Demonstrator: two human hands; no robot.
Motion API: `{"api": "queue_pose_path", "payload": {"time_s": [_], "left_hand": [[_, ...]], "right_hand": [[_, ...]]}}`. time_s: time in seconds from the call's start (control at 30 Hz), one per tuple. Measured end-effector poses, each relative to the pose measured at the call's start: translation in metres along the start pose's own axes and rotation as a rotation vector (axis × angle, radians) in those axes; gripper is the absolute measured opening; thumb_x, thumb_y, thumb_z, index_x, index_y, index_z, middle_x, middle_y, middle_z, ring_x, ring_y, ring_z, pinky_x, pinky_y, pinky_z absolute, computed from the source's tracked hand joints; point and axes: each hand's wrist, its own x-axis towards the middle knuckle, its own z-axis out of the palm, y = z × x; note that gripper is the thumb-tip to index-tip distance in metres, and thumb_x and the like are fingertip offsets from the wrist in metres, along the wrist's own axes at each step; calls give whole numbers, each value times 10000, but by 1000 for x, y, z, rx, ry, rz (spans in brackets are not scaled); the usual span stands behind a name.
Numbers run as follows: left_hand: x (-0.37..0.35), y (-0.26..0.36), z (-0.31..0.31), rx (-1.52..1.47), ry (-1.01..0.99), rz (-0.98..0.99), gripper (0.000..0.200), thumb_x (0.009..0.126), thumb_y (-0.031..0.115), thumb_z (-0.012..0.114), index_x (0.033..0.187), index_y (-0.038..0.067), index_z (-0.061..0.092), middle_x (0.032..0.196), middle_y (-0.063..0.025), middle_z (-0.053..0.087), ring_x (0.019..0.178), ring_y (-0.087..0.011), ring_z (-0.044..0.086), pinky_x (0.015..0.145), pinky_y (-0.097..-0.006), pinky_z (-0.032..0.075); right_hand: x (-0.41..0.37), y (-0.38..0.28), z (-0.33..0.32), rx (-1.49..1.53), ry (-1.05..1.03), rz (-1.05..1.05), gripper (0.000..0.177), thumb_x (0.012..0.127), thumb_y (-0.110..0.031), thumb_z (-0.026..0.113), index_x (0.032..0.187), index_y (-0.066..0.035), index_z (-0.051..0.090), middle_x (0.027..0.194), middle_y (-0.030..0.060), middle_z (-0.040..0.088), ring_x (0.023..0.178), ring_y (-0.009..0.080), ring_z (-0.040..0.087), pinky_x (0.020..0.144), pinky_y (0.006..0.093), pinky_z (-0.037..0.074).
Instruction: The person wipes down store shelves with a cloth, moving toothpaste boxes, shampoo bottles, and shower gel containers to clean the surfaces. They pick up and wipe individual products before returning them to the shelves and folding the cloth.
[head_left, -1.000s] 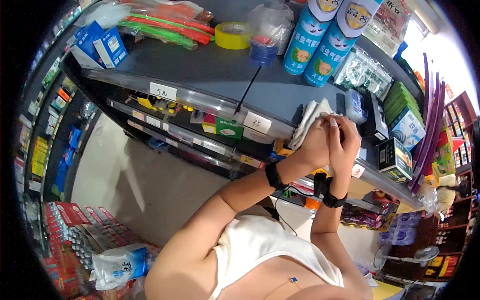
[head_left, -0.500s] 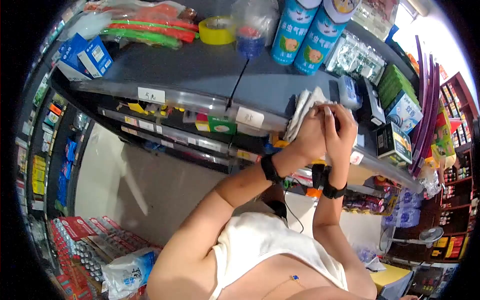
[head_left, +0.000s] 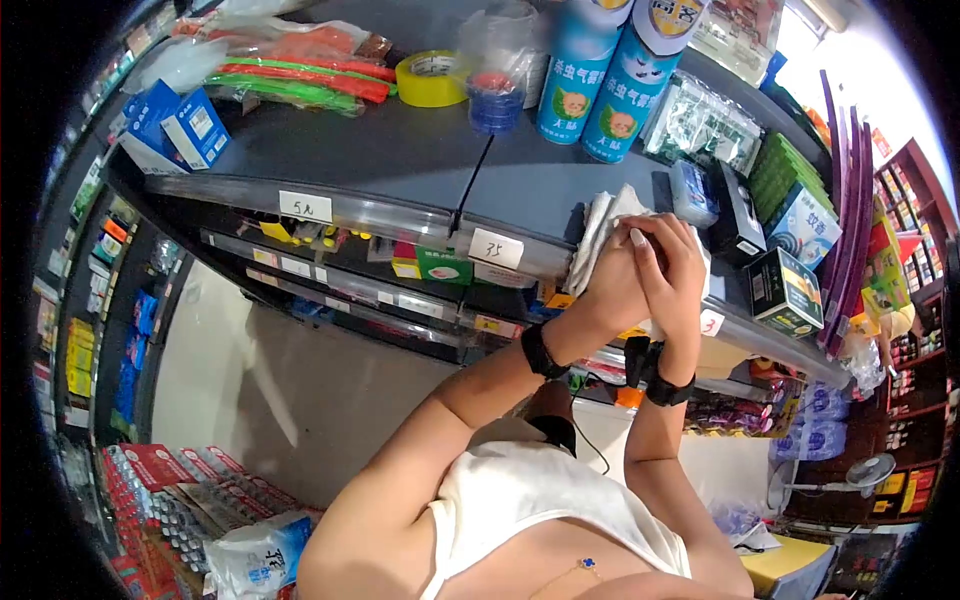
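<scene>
A folded whitish cloth (head_left: 597,234) lies at the front edge of the grey shelf. My left hand (head_left: 612,284) rests on it, with its fingers mostly hidden under my other hand. My right hand (head_left: 672,268) lies over my left hand, its fingers close together and bent across it; whether they grip anything cannot be made out. Both wrists wear black bands. Behind the hands stand two blue spray cans (head_left: 625,95), and a small clear-lidded pack (head_left: 694,193) is just to the right.
Along the shelf are yellow tape (head_left: 432,79), a blue-based plastic container (head_left: 495,100), blue boxes (head_left: 197,128), bagged red and green items (head_left: 300,75) and a dark green box (head_left: 787,292). Price tags (head_left: 496,248) line its edge. A fan (head_left: 868,473) stands at right.
The view has shifted slightly, so the shelf goods sit a little lower. My hands remain stacked on the cloth, with only a slight shift of the fingers.
</scene>
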Motion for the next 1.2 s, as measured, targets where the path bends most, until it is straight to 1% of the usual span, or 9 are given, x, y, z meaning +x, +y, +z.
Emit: {"api": "queue_pose_path", "payload": {"time_s": [0.13,0.3,0.43,0.53,0.57,0.67,0.97,1.1,1.2], "left_hand": [[-5,-6,-4,68,-33,-170,280,933,283,395,1079,63,490,1107,-82,515,1061,-216,489,961,-384,351],[-8,10,-7,1668,-227,74,368,974,376,335,1128,72,473,1136,-91,522,1085,-204,491,987,-382,348],[-18,24,-12,1663,-210,146,351,961,352,380,1159,76,468,1139,-93,529,1083,-218,497,994,-381,333],[-37,11,-18,4003,-550,983,344,901,280,517,1153,50,478,1150,-87,541,1100,-226,495,999,-372,315],[-38,3,-18,4226,-1055,1190,375,826,219,617,1127,27,504,1154,-93,557,1128,-215,485,1011,-371,288],[-37,-3,-19,4005,-1262,1249,348,823,221,579,1069,-26,559,1118,-159,581,1133,-261,504,1003,-381,316],[-42,12,-20,4143,-822,1214,348,791,257,612,1043,18,595,1035,-125,618,1060,-253,535,978,-400,312],[-25,-11,-23,4084,-1507,1644,346,753,226,606,998,-18,622,951,-159,623,1020,-318,527,971,-421,302],[-19,-33,-32,4513,-87,1162,417,773,224,589,1098,-37,576,1099,-205,579,1112,-368,470,1030,-481,249]], "right_hand": [[-3,4,-1,9,15,14,175,780,-49,529,917,-10,632,873,116,606,837,283,550,772,325,423],[-11,19,2,74,92,-47,170,763,-8,521,890,8,633,871,125,622,830,278,565,763,328,435],[-27,15,8,43,188,-102,140,754,13,518,842,22,626,862,130,628,831,277,571,754,332,440],[-37,23,17,76,236,-138,96,765,1,531,800,29,615,859,133,626,822,278,560,748,337,436],[-40,24,18,67,242,-155,90,767,-3,534,795,29,614,858,133,625,819,278,556,746,337,434],[-47,22,20,81,248,-149,74,766,-18,554,780,24,613,854,126,626,814,274,545,740,339,429],[-39,11,11,72,168,-54,96,737,25,573,808,24,637,871,118,642,814,254,568,733,313,442],[-24,17,1,170,82,142,106,800,-13,570,846,51,642,799,125,652,706,222,598,676,289,458],[-6,28,0,263,5,213,139,834,-61,566,840,60,634,768,133,645,658,197,594,646,283,459]]}}
